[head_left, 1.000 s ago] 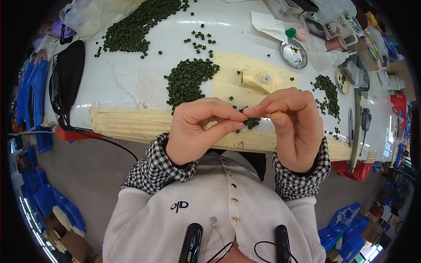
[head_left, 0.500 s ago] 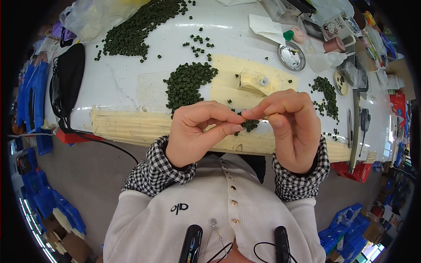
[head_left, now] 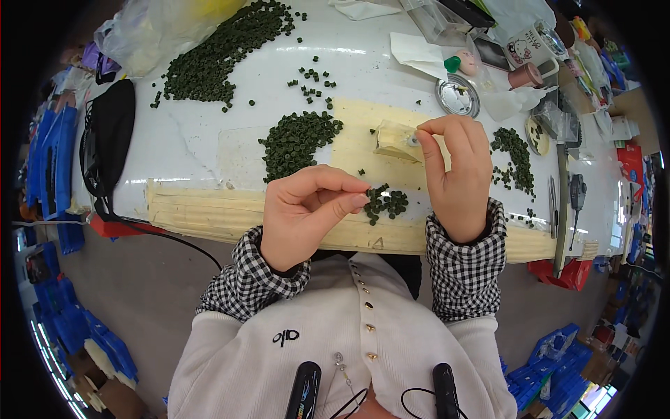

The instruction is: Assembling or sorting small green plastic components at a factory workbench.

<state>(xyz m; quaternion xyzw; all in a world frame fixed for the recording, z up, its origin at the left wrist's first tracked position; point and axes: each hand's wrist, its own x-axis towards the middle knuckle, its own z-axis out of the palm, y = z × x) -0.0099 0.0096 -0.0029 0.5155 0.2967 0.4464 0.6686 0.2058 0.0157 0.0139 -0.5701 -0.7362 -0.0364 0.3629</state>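
Note:
My left hand (head_left: 300, 213) is closed in a pinch, with a small dark green piece (head_left: 368, 190) at its fingertips. Just beyond them lies a little heap of similar green pieces (head_left: 388, 203). Over the pale yellow tape-covered block (head_left: 392, 142), my right hand (head_left: 457, 164) has thumb and index finger together beside the block's small grey-white round fitting (head_left: 413, 141). Whatever those fingers hold is too small or hidden to tell. A bigger heap of green pieces (head_left: 296, 143) sits beyond my left hand.
The largest green heap (head_left: 223, 59) spreads at the far left, near plastic bags (head_left: 157, 38) and a black mask (head_left: 108, 143). On the right are another green heap (head_left: 515, 160), tweezers (head_left: 553, 202), a round metal lid (head_left: 458, 96), a mug (head_left: 530, 49) and a thread spool (head_left: 527, 75).
My hands, which met over the little heap, have parted. The right one moved away to the taped block; the left one shifted slightly left, still pinching.

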